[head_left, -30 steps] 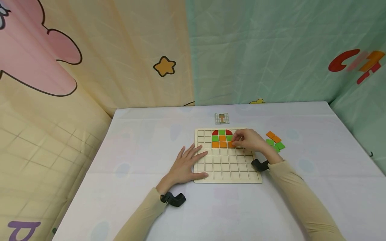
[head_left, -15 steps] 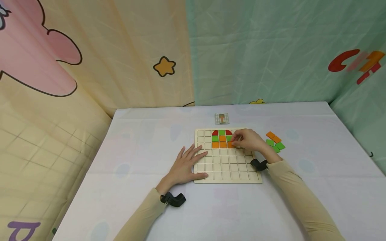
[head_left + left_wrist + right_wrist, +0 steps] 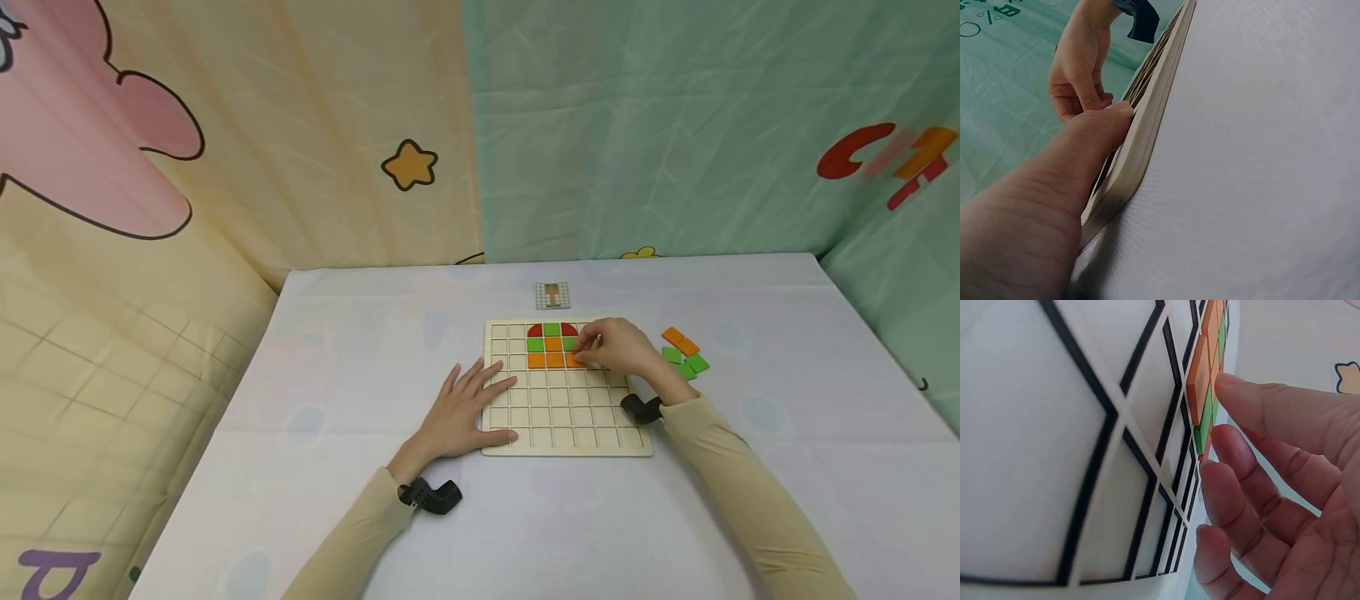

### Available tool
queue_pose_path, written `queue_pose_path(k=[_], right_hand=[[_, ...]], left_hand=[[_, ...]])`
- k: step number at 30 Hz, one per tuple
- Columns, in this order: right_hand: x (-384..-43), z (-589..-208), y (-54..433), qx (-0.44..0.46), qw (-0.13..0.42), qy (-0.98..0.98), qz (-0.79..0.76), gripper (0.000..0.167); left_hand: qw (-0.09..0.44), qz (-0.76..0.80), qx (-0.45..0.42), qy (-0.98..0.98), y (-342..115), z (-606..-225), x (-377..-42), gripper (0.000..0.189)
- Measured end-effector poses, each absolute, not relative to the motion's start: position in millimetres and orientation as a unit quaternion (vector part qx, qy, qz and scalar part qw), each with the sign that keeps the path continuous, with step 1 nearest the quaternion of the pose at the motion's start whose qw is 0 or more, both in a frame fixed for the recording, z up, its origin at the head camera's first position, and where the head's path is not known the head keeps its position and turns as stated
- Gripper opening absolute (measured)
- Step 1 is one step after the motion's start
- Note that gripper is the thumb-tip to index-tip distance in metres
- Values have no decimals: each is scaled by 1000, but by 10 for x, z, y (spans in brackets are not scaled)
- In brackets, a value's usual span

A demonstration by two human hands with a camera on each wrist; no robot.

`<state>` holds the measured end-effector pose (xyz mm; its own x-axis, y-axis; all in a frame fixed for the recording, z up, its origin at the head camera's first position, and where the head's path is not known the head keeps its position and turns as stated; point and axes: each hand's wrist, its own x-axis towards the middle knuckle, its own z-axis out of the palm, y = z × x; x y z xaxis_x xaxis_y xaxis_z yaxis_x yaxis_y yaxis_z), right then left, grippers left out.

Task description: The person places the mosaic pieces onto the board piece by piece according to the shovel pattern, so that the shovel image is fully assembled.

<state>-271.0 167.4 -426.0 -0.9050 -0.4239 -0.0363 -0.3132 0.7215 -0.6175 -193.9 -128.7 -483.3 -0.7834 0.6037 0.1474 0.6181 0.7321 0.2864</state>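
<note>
A pale wooden grid board [image 3: 577, 421] lies on the table. My left hand [image 3: 455, 414] rests at its left edge with fingers spread. In the left wrist view the left thumb [image 3: 1094, 134] lies over the board's rim. Over the upper right of the board, my right hand [image 3: 618, 347] bends its fingers above an orange square tile [image 3: 572, 360]. The right wrist view shows the thumb [image 3: 1254, 403] touching or close to that orange tile [image 3: 1198, 381], other fingers loosely curled beside it. Red, green and orange tiles [image 3: 554, 360] fill neighbouring cells in three rows.
Loose orange tiles [image 3: 680, 340] and green tiles [image 3: 696, 363] lie right of the board, beyond the right wrist. A small card with a gridded picture [image 3: 552, 295] lies behind the board. Printed curtains [image 3: 360, 208] hang beyond the table's far edge.
The orange tile under my right hand has shifted slightly left, in line with its row. My right hand and wrist have moved slightly; the left hand stays still.
</note>
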Motion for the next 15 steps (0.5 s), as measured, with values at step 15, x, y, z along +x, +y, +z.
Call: queue_pose_path(k=[15], right_hand=[[-2680, -4227, 1857, -178, 41, 931, -315, 12]], left_hand=[[25, -160, -330, -930, -1286, -4843, -1954, 81]])
